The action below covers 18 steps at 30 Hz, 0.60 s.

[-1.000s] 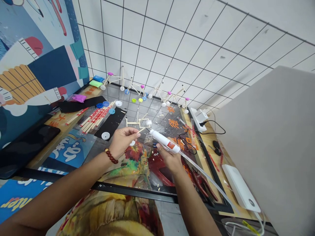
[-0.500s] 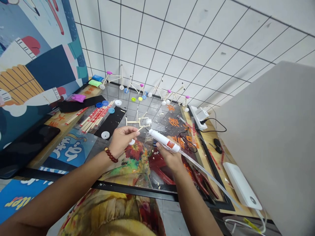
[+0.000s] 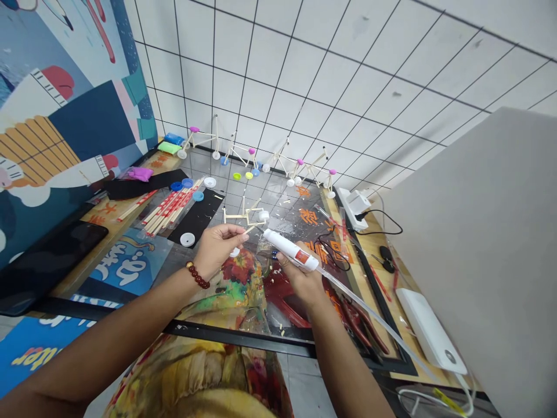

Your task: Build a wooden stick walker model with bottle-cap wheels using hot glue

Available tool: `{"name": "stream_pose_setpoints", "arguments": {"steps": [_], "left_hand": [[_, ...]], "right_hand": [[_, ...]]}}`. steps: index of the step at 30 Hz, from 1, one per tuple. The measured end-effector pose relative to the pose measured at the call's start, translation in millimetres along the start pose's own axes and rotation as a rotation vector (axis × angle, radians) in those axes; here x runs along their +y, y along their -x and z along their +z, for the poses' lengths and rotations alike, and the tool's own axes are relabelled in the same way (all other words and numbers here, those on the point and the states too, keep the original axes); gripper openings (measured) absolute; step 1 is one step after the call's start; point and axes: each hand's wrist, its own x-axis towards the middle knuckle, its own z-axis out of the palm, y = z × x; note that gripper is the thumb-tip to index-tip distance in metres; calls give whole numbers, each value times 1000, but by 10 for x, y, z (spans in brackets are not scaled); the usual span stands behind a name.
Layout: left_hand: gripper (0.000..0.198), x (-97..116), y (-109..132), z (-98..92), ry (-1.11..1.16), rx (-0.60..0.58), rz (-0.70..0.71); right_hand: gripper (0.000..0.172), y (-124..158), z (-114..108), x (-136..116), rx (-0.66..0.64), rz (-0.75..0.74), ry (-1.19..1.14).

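Short, thin pale wooden stick [image 3: 249, 230]: pinched between thumb and forefinger of the left hand [image 3: 217, 247], above the dark glossy tabletop [image 3: 278, 191]. Right hand [image 3: 301, 280] wrapped around a white pen-shaped glue gun [image 3: 290, 249], nozzle at the stick's free end; contact can't be told from here. Almost nothing has changed over the last second: same pose, which I read as careful gluing, unfinished. Just beyond, a pale wooden stick frame [image 3: 235, 217] with a white round cap [image 3: 263, 215].

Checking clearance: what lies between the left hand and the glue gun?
In the head view, a stick, pinched by the left hand, juts toward the glue gun; contact is unclear.
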Motion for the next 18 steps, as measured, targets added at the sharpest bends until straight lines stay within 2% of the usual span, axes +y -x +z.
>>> {"name": "stream_pose_setpoints", "arguments": {"steps": [7,18], "left_hand": [[25,16,7,-6,-4,1,-8],[26,-5,-2,-27,18,-23,-6]], "right_hand": [[34,6,21,77,50,-9,-22],[37,2,4,55,17,-45,7]]}}
